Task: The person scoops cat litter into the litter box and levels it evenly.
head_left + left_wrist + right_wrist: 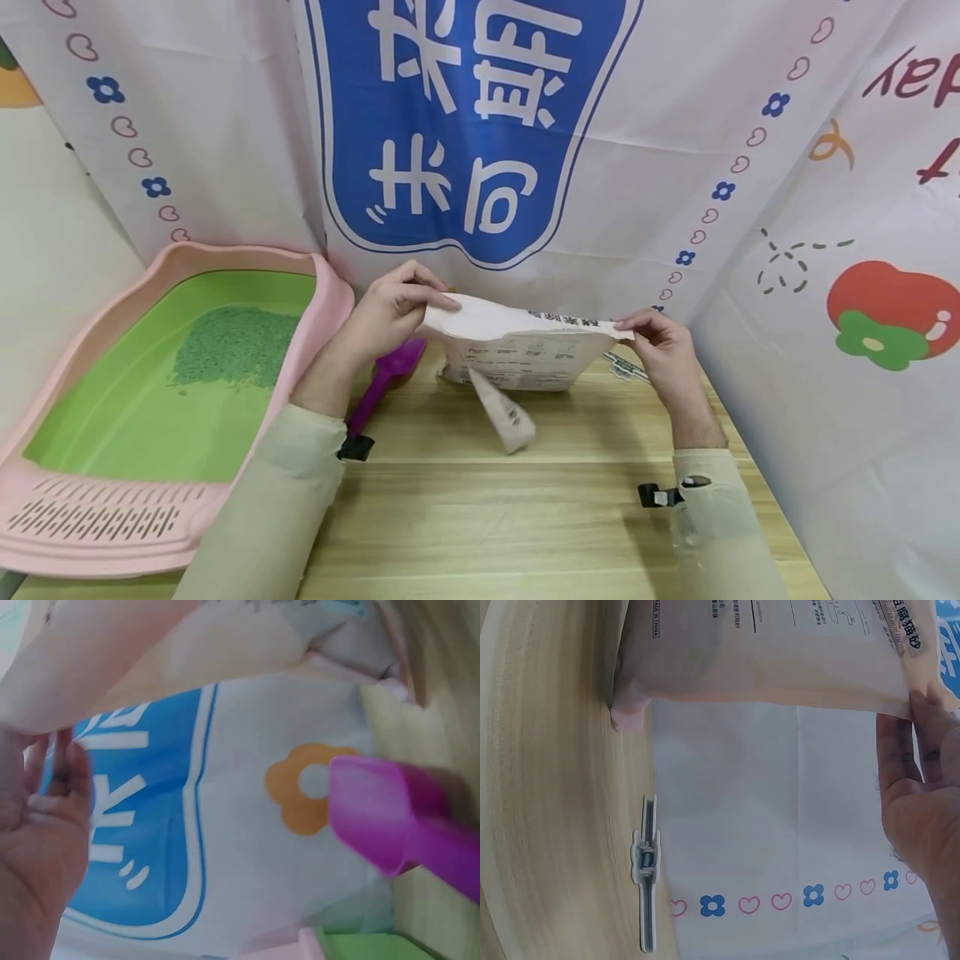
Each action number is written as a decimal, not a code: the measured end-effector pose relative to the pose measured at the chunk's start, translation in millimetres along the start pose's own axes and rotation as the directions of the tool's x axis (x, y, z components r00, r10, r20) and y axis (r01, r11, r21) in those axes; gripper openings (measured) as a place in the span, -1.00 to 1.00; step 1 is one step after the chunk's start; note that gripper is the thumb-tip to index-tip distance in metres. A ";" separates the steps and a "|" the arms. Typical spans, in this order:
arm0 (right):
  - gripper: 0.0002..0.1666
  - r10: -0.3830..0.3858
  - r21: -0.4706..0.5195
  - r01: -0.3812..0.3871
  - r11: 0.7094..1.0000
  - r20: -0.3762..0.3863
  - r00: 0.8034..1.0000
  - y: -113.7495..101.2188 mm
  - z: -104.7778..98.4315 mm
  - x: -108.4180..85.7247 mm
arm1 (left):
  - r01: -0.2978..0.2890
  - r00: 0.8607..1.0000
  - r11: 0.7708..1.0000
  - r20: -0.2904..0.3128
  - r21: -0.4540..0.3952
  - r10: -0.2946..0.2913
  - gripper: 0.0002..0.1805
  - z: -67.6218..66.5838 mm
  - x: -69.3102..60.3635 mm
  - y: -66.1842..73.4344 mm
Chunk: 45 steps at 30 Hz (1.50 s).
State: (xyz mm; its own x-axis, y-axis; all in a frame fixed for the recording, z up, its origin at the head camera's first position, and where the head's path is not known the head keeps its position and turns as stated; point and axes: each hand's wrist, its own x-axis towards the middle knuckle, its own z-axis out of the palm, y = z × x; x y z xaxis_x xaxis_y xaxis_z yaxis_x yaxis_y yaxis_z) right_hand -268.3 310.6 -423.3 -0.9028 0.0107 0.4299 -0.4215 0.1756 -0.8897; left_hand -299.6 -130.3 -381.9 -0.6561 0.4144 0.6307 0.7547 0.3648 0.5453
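A pale printed bag of cat litter (525,362) stands on the wooden table, its top edge stretched between both hands. My left hand (393,308) pinches the bag's upper left corner, thumb and fingers on the rim. At the opposite corner, my right hand (660,346) pinches the rim between thumb and fingers; the right wrist view shows this hand (922,795) at the bag's (772,652) edge. A loose pale strip (506,417) hangs from the bag's front. The bag's inside is hidden.
A purple scoop (382,383) lies left of the bag, beside my left forearm. Farther left sits a pink-rimmed litter box (341,300) with green granules (232,346) in its green pan. A slim pale object (646,874) lies right of the bag. Printed cloth (622,183) backs the table.
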 end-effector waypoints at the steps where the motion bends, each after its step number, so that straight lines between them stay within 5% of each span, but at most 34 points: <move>1: -0.93 -0.001 -0.011 0.001 1.000 -0.001 1.000 0.0 0.2 0.1 | 0.050 0.998 0.999 0.032 -0.020 -0.050 -0.43 -3.2 0.0 1.7; 3: -0.92 -0.003 -0.035 0.002 0.999 -0.005 1.000 0.2 0.3 0.5 | 0.158 0.984 0.986 0.091 -0.061 -0.152 -0.45 -9.2 0.1 5.4; 7: -0.87 -0.017 -0.075 0.016 0.997 -0.012 1.000 -0.2 1.0 0.0 | 0.281 0.949 0.959 0.155 -0.023 -0.274 -0.62 -12.5 3.3 16.4; 9: -0.86 -0.025 -0.086 0.024 0.996 -0.015 1.000 -0.1 1.5 -0.5 | 0.296 0.936 0.954 0.184 0.041 -0.299 -0.72 -9.8 6.0 21.9; 14: -0.86 -0.049 -0.097 0.046 0.994 -0.031 0.998 1.4 3.5 -1.8 | 0.330 0.901 0.933 0.247 0.147 -0.357 -0.53 -2.9 7.5 30.5; 24: -0.70 -0.246 -0.200 0.223 0.954 -0.098 0.964 10.3 6.2 -4.1 | 0.353 0.906 0.892 0.135 0.283 -0.401 -0.82 1.0 4.3 32.2; 29: -0.69 -0.326 -0.245 0.294 0.924 -0.103 0.940 15.7 4.1 -6.0 | 0.349 0.907 0.893 0.139 0.283 -0.398 -0.84 1.2 3.6 31.7; 39: -0.54 -0.291 -0.218 0.331 0.918 0.195 0.937 -11.8 -12.9 -8.0 | 0.366 0.900 0.892 0.145 0.265 -0.412 -0.84 4.8 1.7 33.2; 45: -0.65 -0.114 -0.486 0.297 0.822 0.370 0.922 -39.0 5.7 1.3 | 0.344 0.905 0.905 0.167 0.250 -0.391 -0.83 4.7 1.8 33.9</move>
State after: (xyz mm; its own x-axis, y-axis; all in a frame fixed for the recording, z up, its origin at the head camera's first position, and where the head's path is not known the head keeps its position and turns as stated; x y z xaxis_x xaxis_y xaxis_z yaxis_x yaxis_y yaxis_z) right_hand -253.5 298.2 -388.9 -0.8158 -0.3748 0.4405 -0.5732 0.6257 -0.5291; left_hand -275.3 -113.3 -364.9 -0.8895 0.3715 0.2660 0.4558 0.6816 0.5724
